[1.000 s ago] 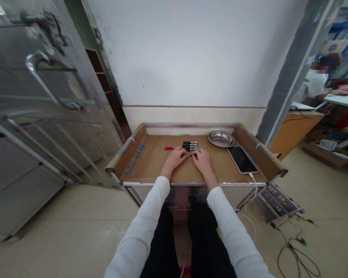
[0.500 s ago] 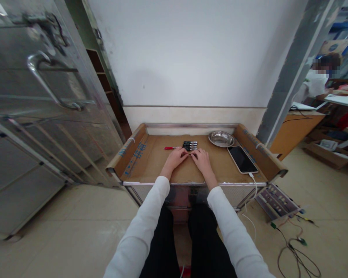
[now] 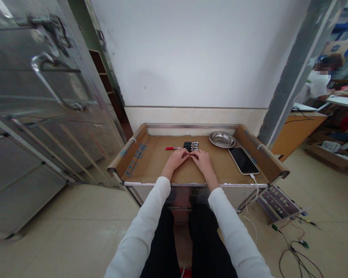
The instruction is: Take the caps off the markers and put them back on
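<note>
Head view: the left hand (image 3: 176, 159) and right hand (image 3: 202, 160) are resting fingertip to fingertip on the cardboard-lined table (image 3: 150, 170), just short of a row of black pens (image 3: 190, 146) near the far edge. Whether either grip is closing on anything cannot be told. A red pen (image 3: 170, 148) is lying left of the row; a steel bowl (image 3: 222, 139) and phone (image 3: 243, 160) are sitting toward the right edge. A careless nudge could likely be scattering the aligned pens.
</note>
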### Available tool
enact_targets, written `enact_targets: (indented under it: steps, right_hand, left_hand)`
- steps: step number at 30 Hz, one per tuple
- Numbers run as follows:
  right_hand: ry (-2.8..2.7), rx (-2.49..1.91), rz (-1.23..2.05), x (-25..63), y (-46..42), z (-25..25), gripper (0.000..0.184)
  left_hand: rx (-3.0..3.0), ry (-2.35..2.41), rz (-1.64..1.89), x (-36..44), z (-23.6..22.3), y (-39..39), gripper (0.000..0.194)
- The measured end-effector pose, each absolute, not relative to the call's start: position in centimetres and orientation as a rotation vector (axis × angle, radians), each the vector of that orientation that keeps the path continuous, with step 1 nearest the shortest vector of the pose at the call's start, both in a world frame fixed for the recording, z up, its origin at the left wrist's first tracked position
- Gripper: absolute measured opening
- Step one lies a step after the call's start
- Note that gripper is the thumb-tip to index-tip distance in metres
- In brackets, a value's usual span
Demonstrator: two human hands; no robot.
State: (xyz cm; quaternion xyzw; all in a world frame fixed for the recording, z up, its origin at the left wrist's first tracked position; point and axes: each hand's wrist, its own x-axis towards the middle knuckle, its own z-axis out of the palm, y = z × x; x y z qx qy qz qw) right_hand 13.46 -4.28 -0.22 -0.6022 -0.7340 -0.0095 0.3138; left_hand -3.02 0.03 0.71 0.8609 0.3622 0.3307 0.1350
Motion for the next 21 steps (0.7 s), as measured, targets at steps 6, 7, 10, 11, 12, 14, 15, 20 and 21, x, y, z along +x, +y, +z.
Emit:
enact_targets:
  steps: [6,7,10,11,12,14,15,20,21]
  right_hand:
    - [-1.936,-1.558,-0.014,13.41,-4.26,-0.19,0.018]
    - [-1.939,-1.562,-0.018,13.4,-4.27,-0.17,0.018]
    - [-1.934,-1.565,-0.024,13.36,-4.29,-0.12,0.02]
    - [-1.925,-1.564,-0.024,13.34,-4.27,-0.14,0.02]
    - [-1.913,-1.565,-0.025,13.32,-4.24,-0.18,0.021]
    - [-1.89,-1.568,-0.027,13.3,-4.12,-0.33,0.021]
    - [-1.881,-1.567,-0.027,13.29,-4.05,-0.43,0.021]
    - [-1.898,-1.492,0.017,13.31,-3.7,-0.78,0.021]
    - [-1.906,-1.474,0.028,13.32,-3.68,-0.78,0.021]
  left_hand:
    - [2.388,1.001,0.983,-2.95,0.85,-0.2,0.008]
    - [2.379,0.997,0.982,-2.94,0.82,-0.18,0.009]
    - [2.386,1.001,0.985,-2.9,0.77,-0.15,0.011]
    - [2.395,1.003,0.987,-2.89,0.78,-0.16,0.012]
    - [2.404,1.003,0.988,-2.87,0.8,-0.18,0.012]
    - [2.419,0.997,0.988,-2.85,0.87,-0.27,0.014]
    - [2.423,0.997,0.986,-2.85,0.91,-0.32,0.015]
    - [2.447,1.048,0.945,-2.9,1.1,-0.56,0.017]
    - [2.452,1.058,0.94,-2.91,1.09,-0.57,0.017]
